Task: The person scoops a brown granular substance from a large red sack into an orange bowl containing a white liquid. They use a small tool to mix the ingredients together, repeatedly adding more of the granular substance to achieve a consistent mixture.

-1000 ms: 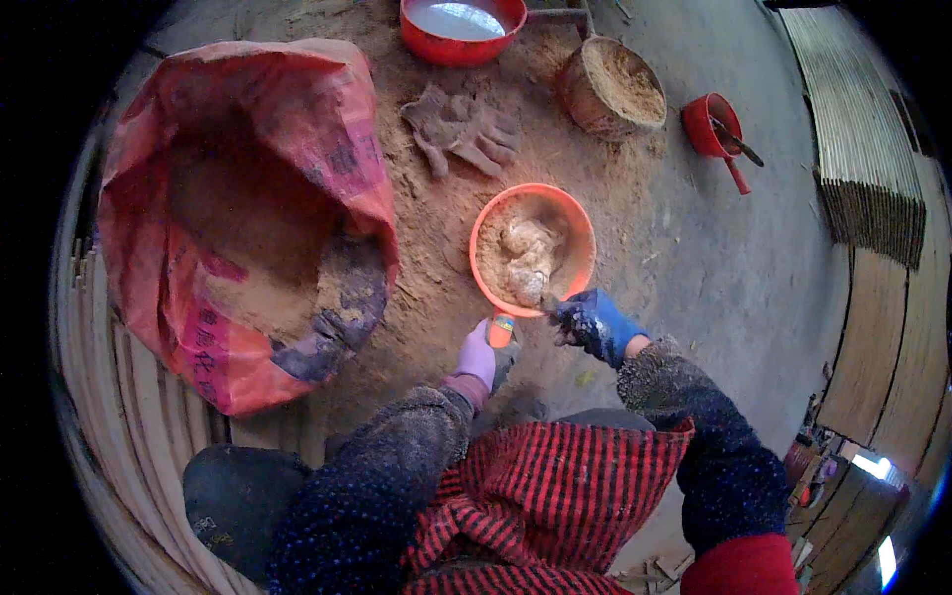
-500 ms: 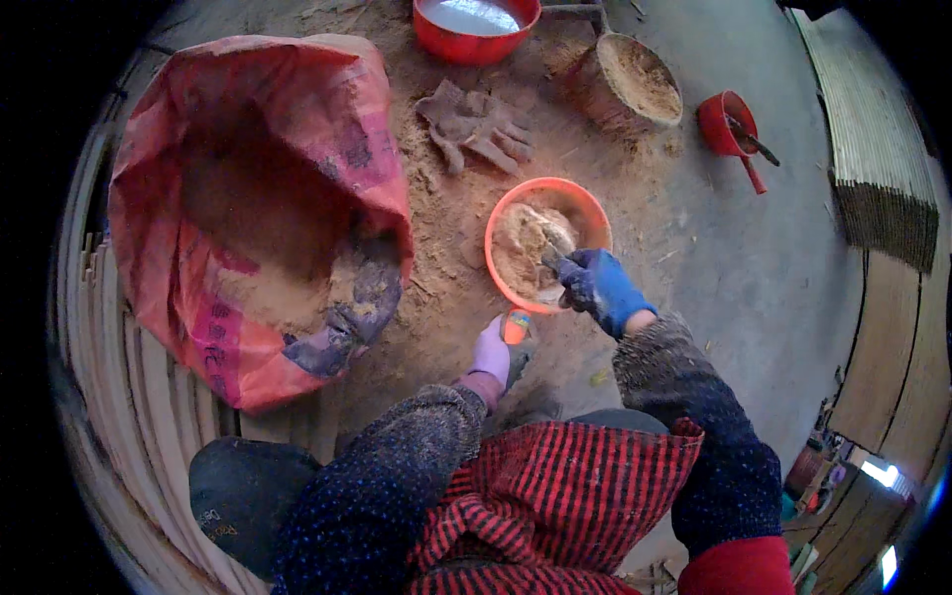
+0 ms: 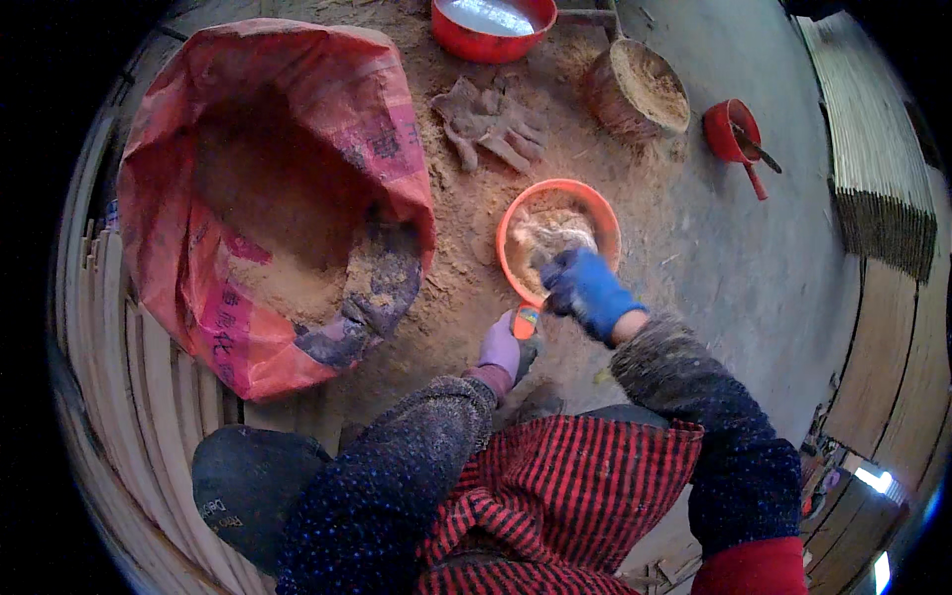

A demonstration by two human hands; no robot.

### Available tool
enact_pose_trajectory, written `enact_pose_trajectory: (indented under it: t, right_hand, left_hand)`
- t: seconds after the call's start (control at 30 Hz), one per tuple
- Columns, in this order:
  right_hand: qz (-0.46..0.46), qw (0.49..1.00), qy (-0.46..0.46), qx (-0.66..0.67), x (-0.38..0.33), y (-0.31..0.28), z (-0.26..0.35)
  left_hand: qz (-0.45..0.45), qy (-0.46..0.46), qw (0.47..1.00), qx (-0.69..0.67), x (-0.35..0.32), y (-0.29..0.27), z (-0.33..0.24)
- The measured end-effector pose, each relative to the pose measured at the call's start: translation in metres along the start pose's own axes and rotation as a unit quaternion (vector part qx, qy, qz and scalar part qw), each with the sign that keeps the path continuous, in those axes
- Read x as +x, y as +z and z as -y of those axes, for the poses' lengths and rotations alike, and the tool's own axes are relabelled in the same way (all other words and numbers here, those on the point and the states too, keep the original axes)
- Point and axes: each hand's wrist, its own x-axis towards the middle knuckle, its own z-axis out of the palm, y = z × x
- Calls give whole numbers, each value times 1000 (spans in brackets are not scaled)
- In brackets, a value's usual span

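Fingers of the left hand (image 3: 502, 347), gloved in purple, are wrapped round the short handle (image 3: 526, 320) of an orange pan (image 3: 606, 220). Those of the right hand (image 3: 593, 293), in blue, curl over the pan's near right edge; from my end they blur, and I cannot tell what they grip.

I'd judge the pan light and slightly springy, probably plastic, with its contents making it front-heavy. I would hold the handle close under the rim and steady the wall, keeping dusty gloves from slipping. The mixture (image 3: 548, 229) should handle soft and sticky, clinging rather than pouring.

The pan sits just ahead of the person, right of the big red sack (image 3: 412, 183): round, bright-rimmed, with tan powder and paler, wet-looking lumps inside. Beyond it lie a brown work glove (image 3: 488, 121), then a dusty bucket (image 3: 605, 94) and a red basin (image 3: 486, 45).
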Motion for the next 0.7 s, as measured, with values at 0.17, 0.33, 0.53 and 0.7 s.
enact_pose_trajectory:
  t: [0.17,0.33,0.53,0.7]
  right_hand:
    - [72,972,103,-199,-30,3,-5]
    - [-27,923,41,-382,-29,-44,-21]
    - [-141,901,-44,-407,24,-22,-16]
    - [4,920,-52,-388,7,14,-21]
  left_hand:
    - [-15,-15,1000,6,-9,-9,-11]
    - [-51,68,993,84,-4,-7,9]
    - [-17,7,999,47,-5,-4,2]
    - [-20,-43,998,-31,-7,-8,-19]
